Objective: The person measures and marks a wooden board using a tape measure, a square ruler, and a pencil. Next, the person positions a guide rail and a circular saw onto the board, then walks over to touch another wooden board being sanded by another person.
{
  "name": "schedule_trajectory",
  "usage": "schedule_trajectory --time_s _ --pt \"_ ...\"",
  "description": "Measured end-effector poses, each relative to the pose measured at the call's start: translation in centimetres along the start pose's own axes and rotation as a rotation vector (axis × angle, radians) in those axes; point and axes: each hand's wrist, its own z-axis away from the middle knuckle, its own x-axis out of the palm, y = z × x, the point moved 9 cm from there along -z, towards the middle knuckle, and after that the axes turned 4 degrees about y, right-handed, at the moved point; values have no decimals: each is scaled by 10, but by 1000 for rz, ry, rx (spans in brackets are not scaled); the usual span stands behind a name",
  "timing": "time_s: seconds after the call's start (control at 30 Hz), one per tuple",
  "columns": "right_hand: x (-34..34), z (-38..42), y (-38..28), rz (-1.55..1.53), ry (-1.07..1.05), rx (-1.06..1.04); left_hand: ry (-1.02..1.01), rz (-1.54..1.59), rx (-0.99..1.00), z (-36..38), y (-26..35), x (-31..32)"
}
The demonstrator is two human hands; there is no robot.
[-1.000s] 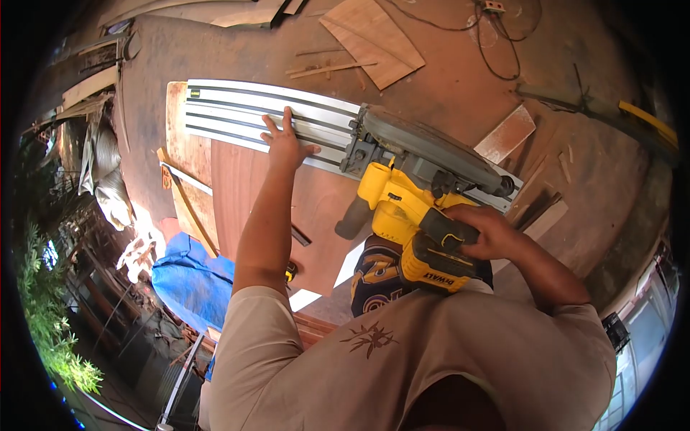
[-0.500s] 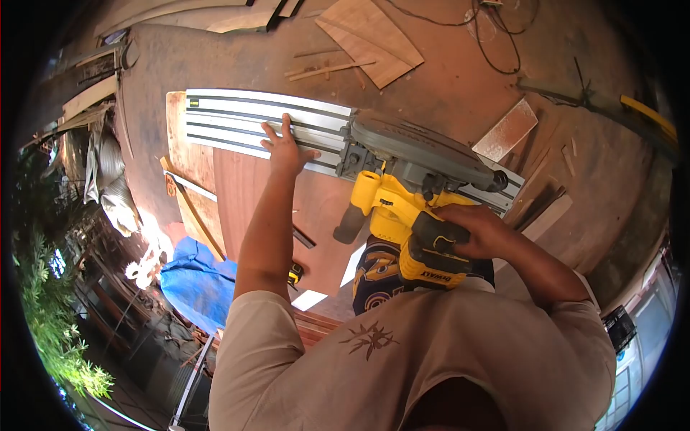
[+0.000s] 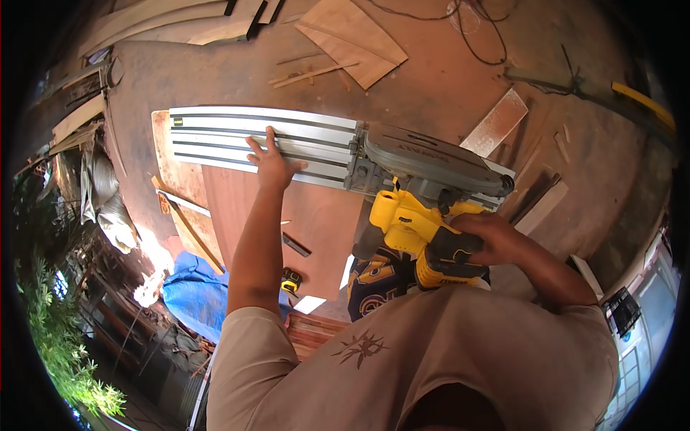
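My left hand [image 3: 273, 167] lies with its fingers spread on a silver metal guide rail [image 3: 208, 136] with dark stripes. The rail rests across a reddish-brown wood sheet [image 3: 244, 208]. Farther right, my right hand [image 3: 492, 235] is wrapped round the rear handle of a yellow and black track saw [image 3: 410, 223], whose grey blade housing [image 3: 431, 161] sits over the rail. The blade itself is hidden. Below the rail, a yellow and black tape measure [image 3: 290, 280] and a small dark bar [image 3: 296, 245] lie on the sheet.
A blue tarp [image 3: 194, 291] is at the lower left, near a wooden strip [image 3: 190, 226]. Beyond the rail lie a plywood offcut [image 3: 352, 42], thin sticks and a cable [image 3: 478, 54]. More wood scraps [image 3: 543, 205] are at the right.
The saw has shifted slightly to the right along the rail with my right hand on it. The whole view has also moved a little. My left hand remains on the rail.
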Motion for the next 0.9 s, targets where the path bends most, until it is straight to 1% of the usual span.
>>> schedule_trajectory --time_s 0.2,0.3,0.37,0.43,0.5,0.53,0.6,0.8,0.9 --pt "-7 -13 -5 51 40 70 19 -13 13 -3 -5 0" --pt "-2 -18 -4 45 32 30 19 -35 7 -6 -7 0" --pt "0 -19 -5 65 15 55 39 -32 40 -5 -9 2" --pt "-4 -20 -6 102 3 77 31 -30 32 -4 -8 3" --pt "-3 -20 -9 2 -39 56 27 -35 18 -5 -8 2" --pt "-5 -20 -7 5 -37 59 26 -31 21 -4 -8 2" --pt "-1 -18 -4 -36 -108 40 30 -25 24 -6 -9 3" --pt "-2 1 15 -118 -74 -5 10 -46 20 -7 -13 4" --pt "-6 9 16 -61 -55 -1 14 -52 15 -5 -8 3"
